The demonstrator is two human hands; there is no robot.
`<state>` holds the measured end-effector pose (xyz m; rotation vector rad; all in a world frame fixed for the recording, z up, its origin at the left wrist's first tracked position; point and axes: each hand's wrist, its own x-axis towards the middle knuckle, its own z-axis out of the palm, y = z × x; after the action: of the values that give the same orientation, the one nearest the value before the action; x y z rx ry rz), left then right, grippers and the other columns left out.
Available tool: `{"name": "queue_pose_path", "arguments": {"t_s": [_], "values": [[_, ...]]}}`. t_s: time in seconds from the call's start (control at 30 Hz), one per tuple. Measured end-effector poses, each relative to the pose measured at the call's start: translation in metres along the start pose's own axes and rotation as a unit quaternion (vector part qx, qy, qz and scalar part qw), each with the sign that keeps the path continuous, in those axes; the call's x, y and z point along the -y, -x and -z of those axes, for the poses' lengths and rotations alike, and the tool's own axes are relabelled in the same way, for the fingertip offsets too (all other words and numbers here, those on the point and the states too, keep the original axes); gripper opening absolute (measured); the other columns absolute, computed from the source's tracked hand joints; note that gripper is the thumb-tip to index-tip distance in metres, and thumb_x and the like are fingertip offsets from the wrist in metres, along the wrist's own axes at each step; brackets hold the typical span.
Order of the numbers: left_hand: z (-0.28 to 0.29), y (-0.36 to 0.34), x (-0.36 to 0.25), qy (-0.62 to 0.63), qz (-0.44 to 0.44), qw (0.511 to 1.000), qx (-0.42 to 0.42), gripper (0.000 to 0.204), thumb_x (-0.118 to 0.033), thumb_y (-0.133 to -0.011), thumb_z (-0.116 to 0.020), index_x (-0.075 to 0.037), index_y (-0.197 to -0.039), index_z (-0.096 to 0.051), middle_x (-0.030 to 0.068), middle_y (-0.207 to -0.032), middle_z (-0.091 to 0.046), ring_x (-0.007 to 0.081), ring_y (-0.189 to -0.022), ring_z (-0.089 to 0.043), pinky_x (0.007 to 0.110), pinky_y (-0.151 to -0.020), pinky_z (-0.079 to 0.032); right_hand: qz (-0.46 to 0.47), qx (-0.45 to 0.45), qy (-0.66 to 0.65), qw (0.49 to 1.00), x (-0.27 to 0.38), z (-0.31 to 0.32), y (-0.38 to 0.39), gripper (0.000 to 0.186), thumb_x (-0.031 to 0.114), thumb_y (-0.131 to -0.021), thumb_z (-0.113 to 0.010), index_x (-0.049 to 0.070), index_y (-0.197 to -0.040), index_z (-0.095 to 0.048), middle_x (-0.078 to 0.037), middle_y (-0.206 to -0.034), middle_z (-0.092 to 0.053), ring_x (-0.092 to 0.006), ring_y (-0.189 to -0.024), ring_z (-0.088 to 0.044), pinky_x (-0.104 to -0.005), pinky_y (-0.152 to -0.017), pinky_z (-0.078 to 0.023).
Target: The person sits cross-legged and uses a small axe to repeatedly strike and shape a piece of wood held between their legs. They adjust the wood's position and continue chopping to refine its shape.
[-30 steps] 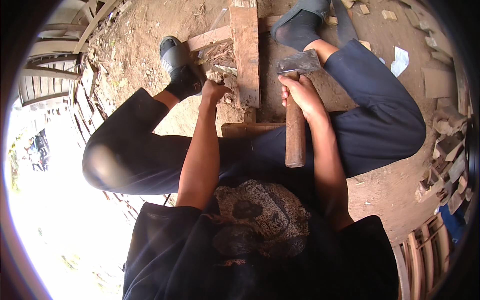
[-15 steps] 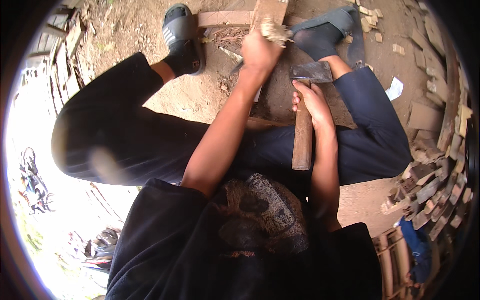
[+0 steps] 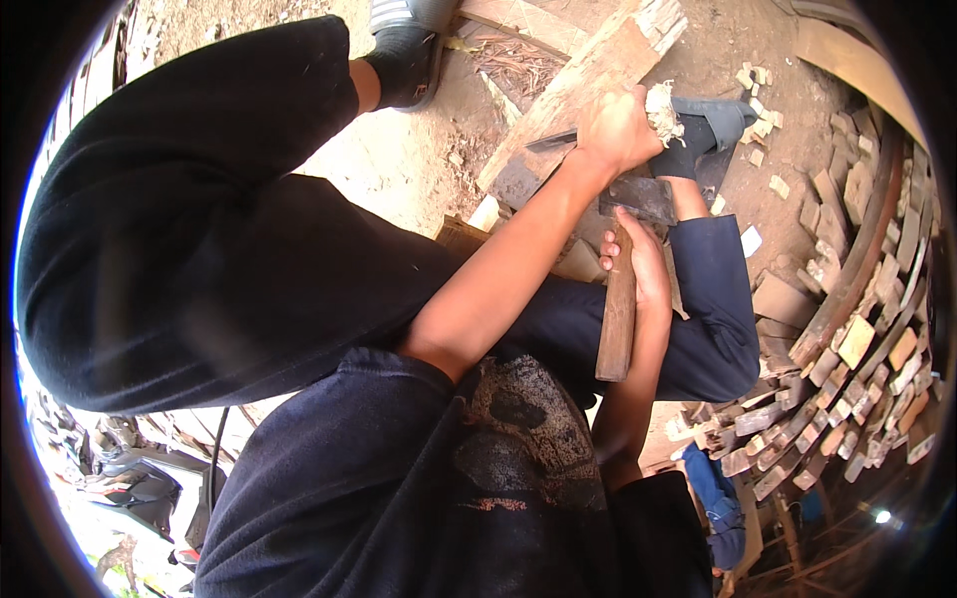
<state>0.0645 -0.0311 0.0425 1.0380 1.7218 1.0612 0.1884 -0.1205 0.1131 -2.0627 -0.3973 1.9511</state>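
My left hand (image 3: 620,132) is closed around a chisel with a pale, frayed wooden handle end (image 3: 665,115) showing on its right. The chisel's dark blade (image 3: 553,141) points left across a thick wooden plank (image 3: 568,100). In my right hand (image 3: 650,267) is a hammer, its wooden handle (image 3: 617,324) pointing back toward my body. The hammer's dark, blocky metal head (image 3: 639,199) is just below my left wrist, apart from the chisel's frayed end. My right fingers wrap the handle close under the head.
My sandalled feet (image 3: 404,60) are either side of the plank. Small pale wood offcuts (image 3: 763,115) are scattered beyond my right foot. A large pile of cut wood pieces (image 3: 837,399) rises on the right. Wood shavings (image 3: 513,65) lie on the dirt near the plank.
The view has turned, so the plank now runs diagonally and the woodpile shows more. Both hands appear farther right and lower in the picture, still holding the chisel and hammer.
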Motion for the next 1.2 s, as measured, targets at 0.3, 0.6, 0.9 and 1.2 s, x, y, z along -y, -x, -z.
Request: {"name": "queue_pose_path", "arguments": {"t_s": [0.3,0.6,0.9,1.2], "values": [[0.004,-0.005,0.016,0.007,-0.022,0.999,0.027,0.031,-0.028,-0.071,-0.071,-0.009,-0.094,-0.071,0.0169,-0.084,-0.070,0.0325,-0.080,-0.067,0.040,-0.074,-0.053,-0.022,0.003,-0.014,1.000,0.016,0.001,0.002,0.024,0.024,-0.093,-0.061,0.007,-0.103,-0.048,-0.005,-0.075,-0.050,-0.0100,-0.057,-0.047,-0.0259,-0.049,-0.039],[-0.005,-0.006,0.018,0.031,0.029,0.998,-0.046,0.017,-0.018,-0.074,-0.067,-0.008,-0.086,-0.071,0.0172,-0.079,-0.068,0.0329,-0.076,-0.066,0.040,-0.071,-0.053,0.124,-0.072,0.111,0.983,0.098,-0.005,0.031,0.022,0.030,-0.099,-0.051,0.009,-0.105,-0.051,-0.001,-0.071,-0.050,-0.0086,-0.053,-0.045,-0.0232,-0.044,-0.039],[-0.008,-0.006,0.023,0.021,0.021,0.996,-0.081,0.018,-0.010,-0.067,-0.062,-0.002,-0.080,-0.071,0.0200,-0.077,-0.068,0.0356,-0.073,-0.067,0.043,-0.070,-0.054,0.174,0.031,0.265,0.948,0.149,-0.042,0.045,0.023,0.025,-0.099,-0.050,0.005,-0.111,-0.050,-0.004,-0.073,-0.053,-0.0086,-0.053,-0.048,-0.0229,-0.044,-0.042],[0.004,-0.015,0.026,0.051,0.052,0.994,-0.083,0.020,-0.008,-0.072,-0.066,-0.004,-0.092,-0.069,0.0175,-0.084,-0.069,0.0334,-0.075,-0.067,0.040,-0.068,-0.054,0.187,0.028,0.258,0.948,0.165,-0.060,0.037,0.016,0.023,-0.100,-0.047,0.007,-0.102,-0.050,-0.002,-0.074,-0.052,-0.0075,-0.054,-0.047,-0.0227,-0.045,-0.042]]}}
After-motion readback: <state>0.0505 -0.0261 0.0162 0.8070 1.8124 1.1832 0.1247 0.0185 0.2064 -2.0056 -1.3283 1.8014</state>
